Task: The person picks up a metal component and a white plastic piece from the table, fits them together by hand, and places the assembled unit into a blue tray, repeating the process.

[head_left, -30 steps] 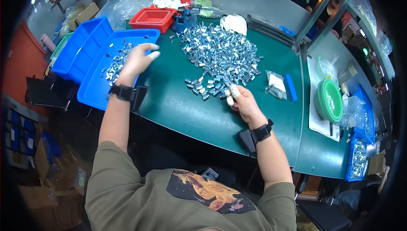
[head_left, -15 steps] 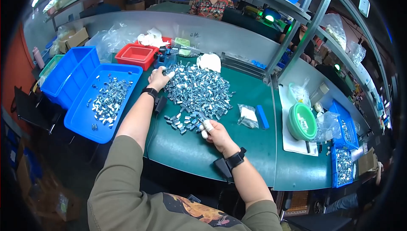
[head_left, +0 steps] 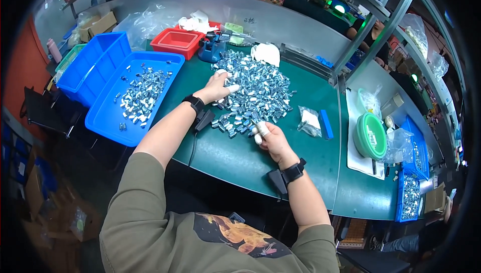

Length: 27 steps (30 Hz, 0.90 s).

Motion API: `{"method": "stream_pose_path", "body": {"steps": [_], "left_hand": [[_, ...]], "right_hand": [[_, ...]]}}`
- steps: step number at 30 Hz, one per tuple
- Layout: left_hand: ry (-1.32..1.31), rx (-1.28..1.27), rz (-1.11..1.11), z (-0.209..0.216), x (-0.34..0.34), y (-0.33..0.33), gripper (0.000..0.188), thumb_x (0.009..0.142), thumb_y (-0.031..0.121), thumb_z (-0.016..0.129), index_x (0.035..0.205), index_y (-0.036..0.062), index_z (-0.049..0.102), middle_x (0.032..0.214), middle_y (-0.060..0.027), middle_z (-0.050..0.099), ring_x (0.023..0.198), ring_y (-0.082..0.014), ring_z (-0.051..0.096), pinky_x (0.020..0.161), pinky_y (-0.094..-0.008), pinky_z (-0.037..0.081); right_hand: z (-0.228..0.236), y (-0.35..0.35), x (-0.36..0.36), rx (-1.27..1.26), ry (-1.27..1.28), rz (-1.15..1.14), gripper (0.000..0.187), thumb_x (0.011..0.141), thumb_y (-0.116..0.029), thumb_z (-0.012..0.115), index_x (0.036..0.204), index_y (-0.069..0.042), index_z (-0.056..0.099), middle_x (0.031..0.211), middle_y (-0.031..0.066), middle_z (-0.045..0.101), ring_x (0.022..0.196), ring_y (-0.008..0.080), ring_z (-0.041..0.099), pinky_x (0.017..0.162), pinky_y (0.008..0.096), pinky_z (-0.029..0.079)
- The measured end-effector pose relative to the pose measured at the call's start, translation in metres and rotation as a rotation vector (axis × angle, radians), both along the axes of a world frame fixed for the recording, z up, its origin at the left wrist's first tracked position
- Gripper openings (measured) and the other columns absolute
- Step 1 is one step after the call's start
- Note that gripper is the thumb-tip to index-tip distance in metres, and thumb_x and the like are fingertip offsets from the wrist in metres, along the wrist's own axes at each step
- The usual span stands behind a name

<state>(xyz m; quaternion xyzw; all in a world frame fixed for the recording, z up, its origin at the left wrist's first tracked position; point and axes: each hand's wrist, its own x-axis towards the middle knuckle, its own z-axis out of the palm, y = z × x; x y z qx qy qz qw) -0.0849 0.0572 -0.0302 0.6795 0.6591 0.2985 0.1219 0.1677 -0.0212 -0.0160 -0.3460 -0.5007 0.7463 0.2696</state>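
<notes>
factory sorting bench: heap of metal parts (head_left: pixel 253 90), blue bins (head_left: pixel 107 117), shelving (head_left: pixel 381 17).

Blue trays (head_left: pixel 107 117): two on the left, one at far right
Red bin (head_left: pixel 178 42): one
Green round lid (head_left: pixel 371 135): one
Metal parts (head_left: pixel 255 85): one large pile, too many to count
Wristbands (head_left: pixel 193 103): two
</notes>
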Motion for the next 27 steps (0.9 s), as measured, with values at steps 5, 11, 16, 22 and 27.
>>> {"method": "stream_pose_path", "body": {"steps": [5,11,16,22,27], "left_hand": [[-0.092,-0.174,-0.183,0.01,0.012,-0.029,0.074,0.07,0.048,0.059,0.123,0.003,0.035,0.128,-0.024,0.028,0.121,-0.0352,0.025,0.099,-0.0365,0.023],[0.0,-0.136,-0.336,0.04,0.007,-0.07,0.075,0.072,0.043,0.06,0.129,0.008,0.026,0.133,-0.0236,0.017,0.125,-0.0361,0.015,0.101,-0.0386,0.018],[0.262,-0.105,-0.408,0.028,0.025,-0.121,0.082,0.07,0.046,0.061,0.132,0.0108,0.02,0.135,-0.0233,0.011,0.125,-0.0415,0.008,0.1,-0.0466,0.014],[0.362,-0.174,-0.202,0.01,0.05,-0.101,0.091,0.065,0.053,0.062,0.133,0.0158,0.014,0.136,-0.0228,0.008,0.124,-0.0453,-0.001,0.094,-0.0603,0.01],[0.472,-0.251,-0.212,0.034,0.05,-0.085,0.075,0.068,0.048,0.062,0.128,0.0139,0.03,0.131,-0.0223,0.022,0.124,-0.0426,0.011,0.095,-0.0555,0.017]], "right_hand": [[-0.004,-0.001,0.0,-0.001,0.022,-0.003,0.023,0.09,-0.024,0.04,0.083,-0.005,0.051,0.056,-0.0013,0.044,0.041,0.003,0.027,0.038,0.0169,0.022],[-0.006,0.0,0.004,-0.025,0.063,-0.023,0.022,0.088,-0.024,0.043,0.082,-0.006,0.053,0.055,-0.002,0.045,0.04,0.0029,0.027,0.037,0.0175,0.02],[-0.003,0.003,0.003,-0.057,0.099,-0.02,0.023,0.089,-0.024,0.041,0.081,-0.005,0.051,0.054,-0.0021,0.042,0.04,0.0032,0.027,0.037,0.0172,0.021],[-0.005,0.007,0.008,-0.112,0.22,-0.061,0.024,0.089,-0.025,0.04,0.081,-0.005,0.05,0.054,-0.0026,0.039,0.04,0.0034,0.027,0.037,0.017,0.022],[-0.008,0.014,0.013,-0.115,0.284,-0.138,0.024,0.089,-0.026,0.04,0.083,-0.004,0.049,0.055,-0.003,0.039,0.042,0.0034,0.028,0.037,0.0167,0.023]]}}
